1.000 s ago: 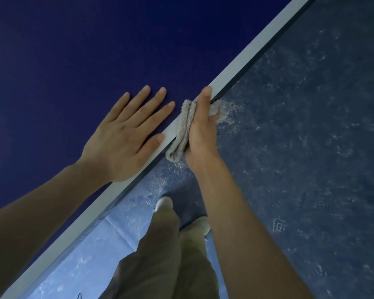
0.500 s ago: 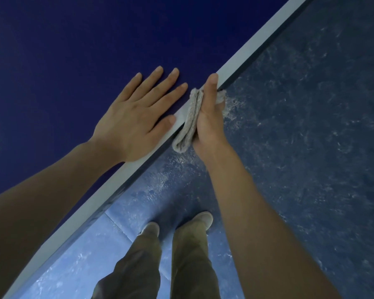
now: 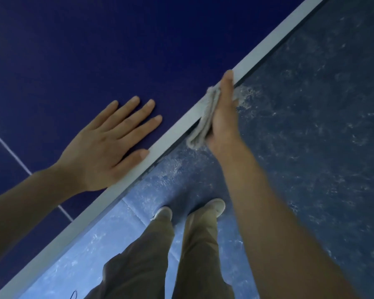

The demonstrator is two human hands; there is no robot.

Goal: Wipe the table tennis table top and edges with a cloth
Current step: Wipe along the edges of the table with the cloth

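Note:
The dark blue table tennis table top (image 3: 95, 50) fills the upper left, bordered by a white edge stripe (image 3: 121, 188) that runs diagonally from lower left to upper right. My right hand (image 3: 222, 117) holds a folded grey cloth (image 3: 205, 117) against the table's edge, thumb stretched along the stripe and the other fingers hidden below the rim. My left hand (image 3: 108, 145) lies flat on the table top with fingers spread, its thumb at the stripe.
A thin white line (image 3: 9, 149) crosses the table top at the left. Below the edge is mottled blue floor (image 3: 311, 147). My legs in olive trousers (image 3: 171, 255) and light shoes (image 3: 214, 207) stand close to the table.
My right hand has slid the cloth further along the edge toward the upper right. My left hand stayed flat on the table, so the two hands are now farther apart.

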